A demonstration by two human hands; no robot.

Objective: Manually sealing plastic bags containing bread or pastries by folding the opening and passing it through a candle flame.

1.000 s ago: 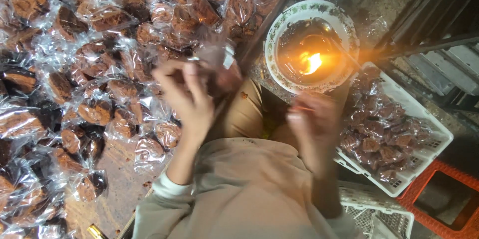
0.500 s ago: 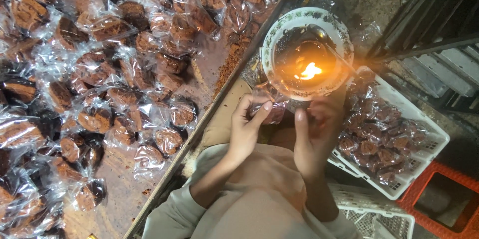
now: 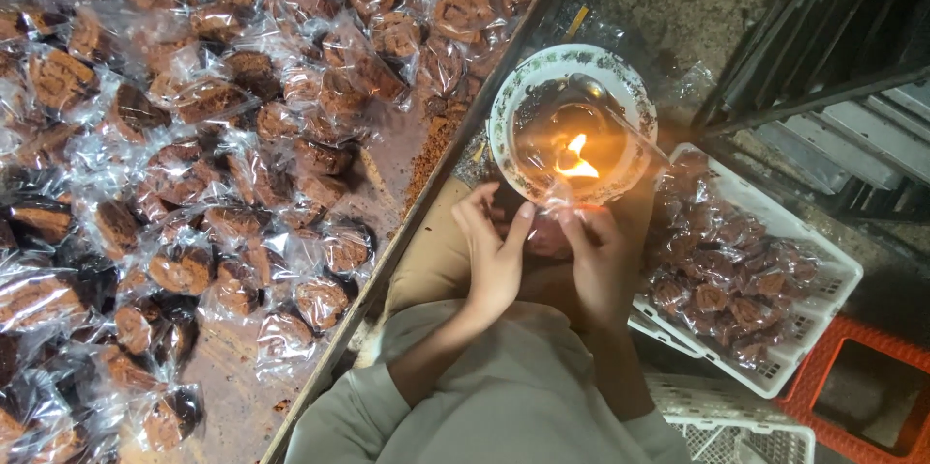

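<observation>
Landmark: the patterned bowl (image 3: 573,125) with one flame (image 3: 577,162).
Grip: our left hand (image 3: 496,253) and right hand (image 3: 599,256) pinch one clear cake packet (image 3: 554,220) at the bowl's near rim.
Advice: we judge only the packet's edge should meet the flame, fingers back.
Count: two white crates (image 3: 823,294) right of the bowl; wrapped cakes (image 3: 232,106) left, too many to count.

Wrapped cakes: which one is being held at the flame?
The wrapped cake pinched between left hand and right hand, its plastic edge by the bowl's flame; the others lie untouched.
</observation>
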